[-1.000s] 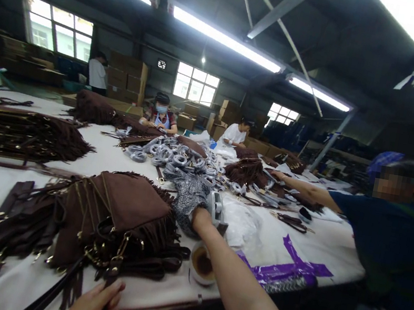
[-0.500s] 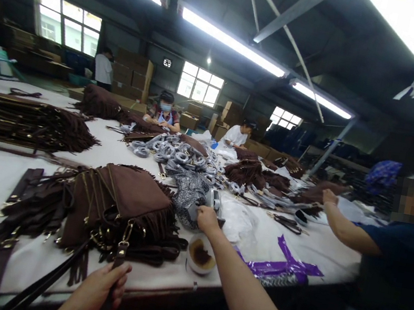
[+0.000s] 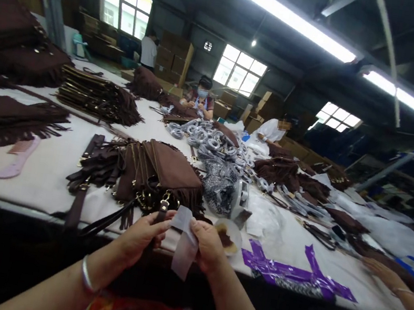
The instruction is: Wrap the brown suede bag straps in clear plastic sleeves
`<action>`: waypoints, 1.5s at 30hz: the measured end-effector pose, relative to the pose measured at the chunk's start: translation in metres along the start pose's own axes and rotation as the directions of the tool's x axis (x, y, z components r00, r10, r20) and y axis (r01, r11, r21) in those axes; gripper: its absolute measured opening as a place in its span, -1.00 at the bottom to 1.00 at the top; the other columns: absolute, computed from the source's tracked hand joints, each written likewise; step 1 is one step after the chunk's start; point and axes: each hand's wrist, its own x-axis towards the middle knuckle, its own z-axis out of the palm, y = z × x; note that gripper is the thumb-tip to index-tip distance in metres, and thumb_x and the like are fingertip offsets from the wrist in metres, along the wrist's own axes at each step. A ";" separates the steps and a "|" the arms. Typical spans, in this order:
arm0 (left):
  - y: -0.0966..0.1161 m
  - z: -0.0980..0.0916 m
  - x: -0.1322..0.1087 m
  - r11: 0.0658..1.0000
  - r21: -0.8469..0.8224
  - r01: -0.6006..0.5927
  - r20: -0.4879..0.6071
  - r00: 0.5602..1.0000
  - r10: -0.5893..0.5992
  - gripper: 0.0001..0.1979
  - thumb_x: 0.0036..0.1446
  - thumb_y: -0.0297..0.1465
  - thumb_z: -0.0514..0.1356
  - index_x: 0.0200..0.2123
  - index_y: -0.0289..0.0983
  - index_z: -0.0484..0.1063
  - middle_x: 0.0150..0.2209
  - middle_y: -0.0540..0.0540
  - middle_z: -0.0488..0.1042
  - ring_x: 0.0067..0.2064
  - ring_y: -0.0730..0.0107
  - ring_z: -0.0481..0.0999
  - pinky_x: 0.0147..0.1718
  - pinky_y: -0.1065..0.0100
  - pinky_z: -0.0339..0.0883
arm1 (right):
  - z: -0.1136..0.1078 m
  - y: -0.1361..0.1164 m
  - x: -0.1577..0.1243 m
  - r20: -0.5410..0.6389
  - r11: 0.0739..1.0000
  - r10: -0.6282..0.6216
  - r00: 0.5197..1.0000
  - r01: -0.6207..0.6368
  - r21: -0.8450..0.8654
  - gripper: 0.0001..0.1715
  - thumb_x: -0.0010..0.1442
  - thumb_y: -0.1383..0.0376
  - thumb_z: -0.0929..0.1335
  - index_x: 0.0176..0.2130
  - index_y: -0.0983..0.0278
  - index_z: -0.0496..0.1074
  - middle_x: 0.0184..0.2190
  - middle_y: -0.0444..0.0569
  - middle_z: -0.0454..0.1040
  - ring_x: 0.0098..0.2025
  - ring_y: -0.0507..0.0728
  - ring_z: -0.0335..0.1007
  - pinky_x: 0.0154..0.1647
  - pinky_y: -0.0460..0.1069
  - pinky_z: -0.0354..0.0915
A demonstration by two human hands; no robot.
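Observation:
My left hand (image 3: 145, 232) is closed around a dark brown strap (image 3: 162, 212) with a gold clasp at its top. Between my hands hangs a folded, translucent whitish strip (image 3: 183, 259), pinched in the fingers of my right hand (image 3: 209, 243). Its upper left end comes close to my left fingertips; whether they touch it I cannot tell. Just beyond my hands lies a pile of brown fringed bags (image 3: 166, 169) with gold zips and more straps. A round bowl (image 3: 235, 235) with brown contents stands behind my right hand.
Grey-wrapped rings (image 3: 213, 140), a black-and-white patterned bundle (image 3: 220, 181) and clear plastic (image 3: 266, 216) lie farther back. Purple tape (image 3: 302, 273) marks the table edge at right. A pink comb (image 3: 20, 159) lies left. A co-worker's hand (image 3: 382, 271) rests at far right.
My right hand has come back from the grey item beside the patterned bundle and now holds the whitish strip near my left hand. My left hand, still on the strap, has risen. The view has turned left.

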 end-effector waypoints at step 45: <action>0.035 -0.007 0.002 0.823 0.526 -0.215 -0.045 0.959 0.280 -0.75 -0.08 -0.28 0.33 -0.34 -0.32 0.58 -0.55 -0.02 0.48 -0.51 0.43 0.38 -0.47 0.42 0.25 | 0.009 0.041 -0.021 -0.108 0.881 -0.110 0.988 0.047 -0.470 -0.73 0.07 0.16 0.40 -0.40 0.33 0.56 -0.52 -0.11 0.43 -0.42 0.06 0.28 -0.34 -0.06 0.18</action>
